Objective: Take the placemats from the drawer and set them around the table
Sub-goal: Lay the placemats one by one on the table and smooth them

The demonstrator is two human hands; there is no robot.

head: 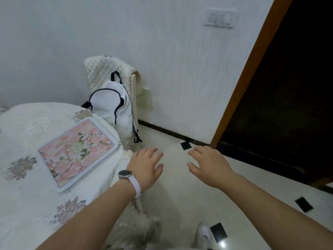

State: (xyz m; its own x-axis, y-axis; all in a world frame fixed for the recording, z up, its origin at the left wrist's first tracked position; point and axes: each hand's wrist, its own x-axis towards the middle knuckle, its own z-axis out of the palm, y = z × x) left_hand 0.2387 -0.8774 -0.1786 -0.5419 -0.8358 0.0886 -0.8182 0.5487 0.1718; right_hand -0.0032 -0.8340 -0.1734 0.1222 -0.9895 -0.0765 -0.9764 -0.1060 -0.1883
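A pink floral placemat (77,153) with a pale grey border lies flat near the right edge of the table (27,204), which wears a white cloth with embroidered flowers. My left hand (146,165), with a watch on its wrist, hovers just right of the table edge, fingers apart and holding nothing. My right hand (209,165) is held out over the floor, also empty with fingers spread. No drawer is in sight.
A chair (110,71) with a quilted cream cover stands against the white wall, a white backpack (115,107) resting on it. A dark wooden door (281,87) stands at the right. The pale floor (180,195) has small black tiles.
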